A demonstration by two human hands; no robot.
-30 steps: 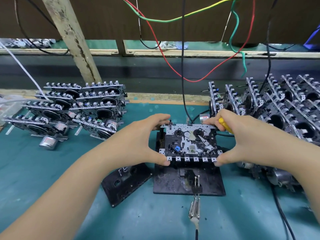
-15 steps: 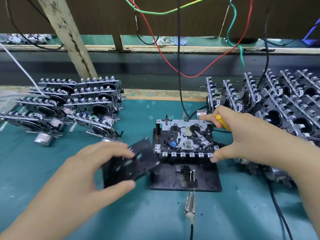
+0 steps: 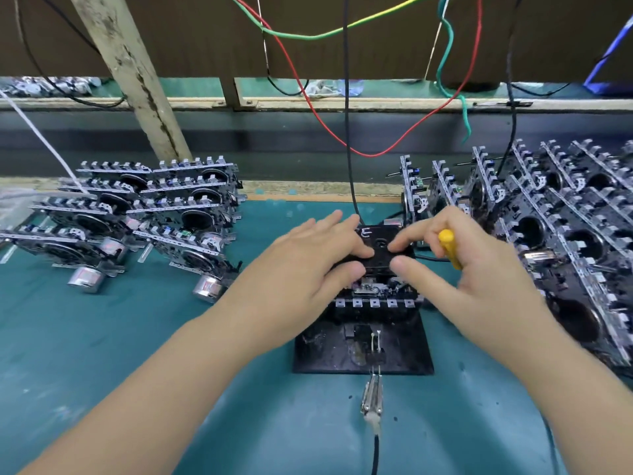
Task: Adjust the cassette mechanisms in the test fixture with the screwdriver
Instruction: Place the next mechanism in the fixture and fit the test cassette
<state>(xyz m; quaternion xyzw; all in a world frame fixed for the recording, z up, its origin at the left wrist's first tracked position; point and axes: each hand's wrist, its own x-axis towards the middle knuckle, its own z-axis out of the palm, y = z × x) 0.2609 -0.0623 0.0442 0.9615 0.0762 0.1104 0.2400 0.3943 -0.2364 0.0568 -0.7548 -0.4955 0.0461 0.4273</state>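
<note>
Both hands (image 3: pixel 310 258) on black cassette (image 3: pixel 378 250)

Your fixture (image 3: pixel 363 351) sits hemmed between stacked mechanisms left (image 3: pixel 144 217) and right (image 3: pixel 548 234). Black cable (image 3: pixel 346 132) hangs behind it. Open green surface (image 3: pixel 102 337) lies front-left; a probe connector (image 3: pixel 371 399) lies directly in front.

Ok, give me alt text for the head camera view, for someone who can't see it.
Both hands press a black cassette onto the cassette mechanism in the black test fixture; the left hand lies flat, the right hand also grips a yellow-handled screwdriver. Stacks of cassette mechanisms sit on either side of the green bench.
</note>
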